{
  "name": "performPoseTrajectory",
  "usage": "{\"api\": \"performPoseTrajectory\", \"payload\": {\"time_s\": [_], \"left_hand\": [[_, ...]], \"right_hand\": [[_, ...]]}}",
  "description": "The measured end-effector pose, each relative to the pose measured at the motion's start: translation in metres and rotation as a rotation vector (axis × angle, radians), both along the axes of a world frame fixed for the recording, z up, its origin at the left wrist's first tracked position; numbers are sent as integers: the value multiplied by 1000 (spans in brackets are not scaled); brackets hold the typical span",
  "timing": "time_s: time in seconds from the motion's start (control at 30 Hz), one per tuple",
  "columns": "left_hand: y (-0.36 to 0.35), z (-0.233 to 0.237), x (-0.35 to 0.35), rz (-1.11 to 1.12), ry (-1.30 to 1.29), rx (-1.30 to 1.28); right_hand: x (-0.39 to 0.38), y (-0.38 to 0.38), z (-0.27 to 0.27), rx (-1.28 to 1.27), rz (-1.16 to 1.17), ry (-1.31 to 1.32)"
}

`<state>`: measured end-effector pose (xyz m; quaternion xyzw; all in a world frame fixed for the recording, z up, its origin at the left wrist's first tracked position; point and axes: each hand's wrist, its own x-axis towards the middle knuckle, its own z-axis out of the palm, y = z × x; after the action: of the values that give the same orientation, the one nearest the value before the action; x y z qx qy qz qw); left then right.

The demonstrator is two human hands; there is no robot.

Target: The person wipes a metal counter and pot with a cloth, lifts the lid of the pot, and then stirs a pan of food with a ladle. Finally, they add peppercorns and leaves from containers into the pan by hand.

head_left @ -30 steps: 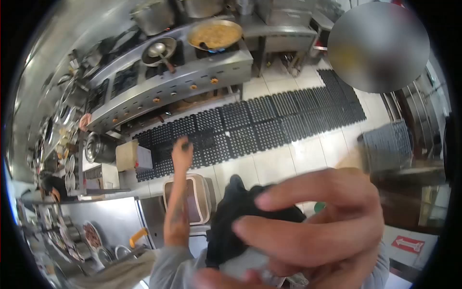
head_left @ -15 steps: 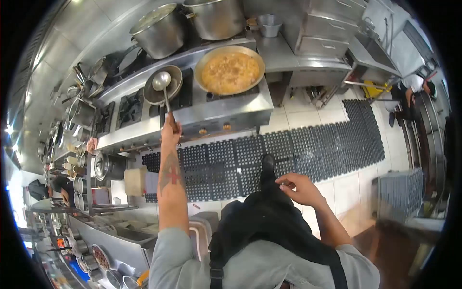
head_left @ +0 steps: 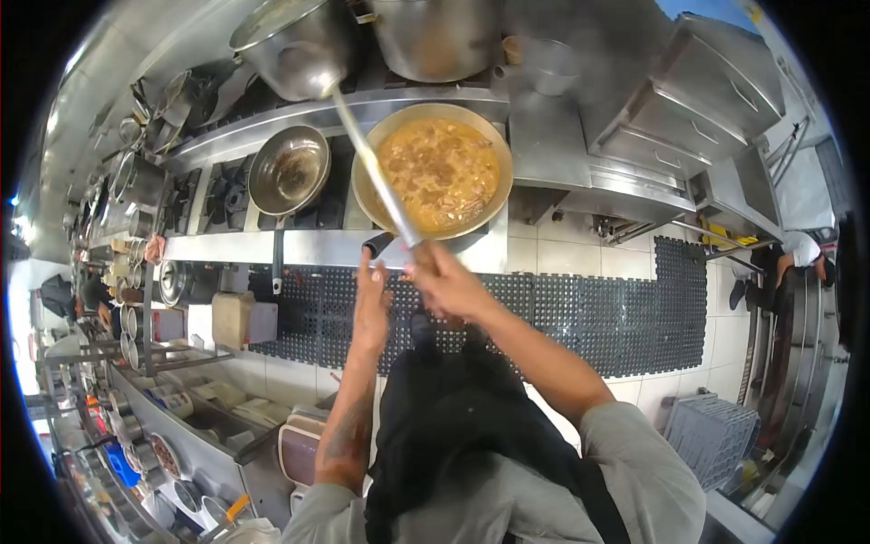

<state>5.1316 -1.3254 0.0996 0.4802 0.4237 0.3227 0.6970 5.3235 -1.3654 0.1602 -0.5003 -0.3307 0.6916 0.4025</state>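
At the right end of the stove (head_left: pixel 213 247), across the left part of a wide pan (head_left: pixel 505 186), a long ladle (head_left: pixel 372 165) is held on a slant. Its bowl is raised toward the far left, in line with a tall pot (head_left: pixel 272 59); whether that pot is touched cannot be told. The ladle's near end is gripped by the right hand (head_left: pixel 444 286), with the fingers wrapped closely around it. Nothing appears to be held by the left hand (head_left: pixel 370 313), its fingers loosely extended just beside the pan's handle (head_left: pixel 377 243); contact cannot be made out. If the ladle were swung fast, the tall pot could be knocked or drips flung from the bowl. If the pan's handle were bumped, the pan could be jolted and its orange-brown stew (head_left: pixel 444 168), probably hot, slopped over the rim. Farther left, a smaller pan (head_left: pixel 294 172) is set with its handle jutting toward the floor mat (head_left: pixel 580 317), where it might be snagged in passing.
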Motion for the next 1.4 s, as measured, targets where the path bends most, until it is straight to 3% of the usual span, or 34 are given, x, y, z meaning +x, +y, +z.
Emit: {"api": "performPoseTrajectory", "payload": {"time_s": [0.07, 0.1, 0.2, 0.23, 0.3, 0.33, 0.43, 0.57, 0.67, 0.73, 0.77, 0.83, 0.87, 0.9, 0.93, 0.97, 1.03, 1.1, 1.23, 1.27, 1.37, 1.4], "left_hand": [[24, -12, -10, 103, 327, 348], [35, -10, -12, 117, 320, 346], [61, -9, -11, 66, 755, 726], [69, -8, -9, 77, 729, 721], [80, -10, -10, -96, 707, 597], [83, -24, -11, -4, 658, 788], [87, -22, -14, -40, 678, 748], [92, -24, -17, -65, 588, 730], [92, -22, -19, -98, 578, 722], [93, -25, -18, -78, 510, 784], [94, -24, -18, -87, 508, 789], [93, -18, -20, -93, 503, 746], [95, -17, -18, -98, 497, 747], [98, -17, -17, -123, 529, 683], [97, -20, -22, -150, 567, 610], [99, -23, -23, -155, 567, 606], [99, -30, -25, -96, 521, 751], [98, -30, -25, -105, 507, 705], [109, -24, -29, -70, 554, 703], [114, -21, -31, -42, 598, 692], [128, -26, -37, -27, 564, 796], [130, -28, -38, -34, 530, 842]], "right_hand": [[23, 2, -8, 66, -168, -197], [38, 1, -21, 108, -257, -316], [91, -16, -18, 89, -169, -968], [96, -22, 0, 28, -131, -1165], [105, -25, -1, -5, -126, -1285], [109, -31, -5, -37, -126, -1372], [115, -42, -35, 144, -204, -1513], [81, -79, -71, 46, -249, -1493], [32, -100, -85, -22, -307, -1347], [9, -93, -62, -314, -587, -89], [12, -92, -58, -312, -597, -85], [22, -95, -47, -306, -618, 377], [12, -93, -29, -355, -632, 183], [10, -95, -26, -361, -638, 183], [5, -101, -26, -304, -546, -66], [4, -103, -24, -235, -449, -316], [-3, -103, -4, -266, -440, -443], [-4, -105, 1, -204, -366, -783], [9, -108, 2, -178, -397, -852], [13, -106, 2, -75, -377, -1038], [31, -92, -5, -109, -373, -1202], [34, -84, -5, -9, -384, -1295]]}}
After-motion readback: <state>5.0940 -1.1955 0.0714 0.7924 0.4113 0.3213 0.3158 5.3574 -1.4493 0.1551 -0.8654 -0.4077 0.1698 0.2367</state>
